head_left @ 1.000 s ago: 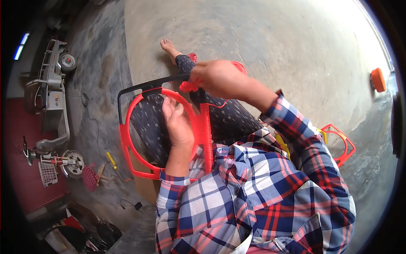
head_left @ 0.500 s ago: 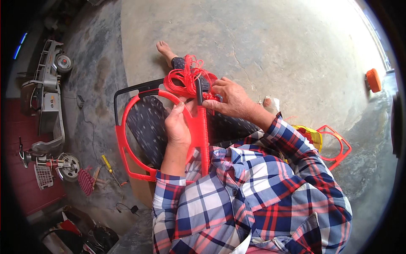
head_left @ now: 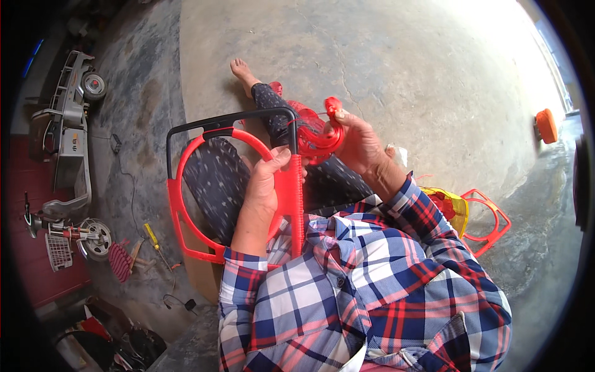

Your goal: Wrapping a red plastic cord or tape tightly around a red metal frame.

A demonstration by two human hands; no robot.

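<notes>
My left hand (head_left: 261, 186) is closed round the right side of a red plastic frame (head_left: 287, 195), thumb on top. The frame has a large round opening and a black handle (head_left: 229, 115) along its far end. Red cord appears wound in close turns down its right edge. Just right of the handle, my right hand (head_left: 364, 147) pinches a loose bundle of red cord (head_left: 321, 144), part of it looped up over the fingertips. More red cord hangs over my leg beyond, somewhat blurred. The left fingertips are hidden behind the frame.
To my right lie a yellow-rimmed thing (head_left: 460, 214) with red material inside and another red frame (head_left: 503, 228). An orange-red object (head_left: 546, 126) stands farther right. On the left are a yellow-handled tool (head_left: 150, 234), a pink striped item (head_left: 119, 263) and a grey vehicle (head_left: 74, 146).
My right hand has drawn away from the black handle to the right, taking the cord bundle with it. The left hand has slid slightly up the frame's side.
</notes>
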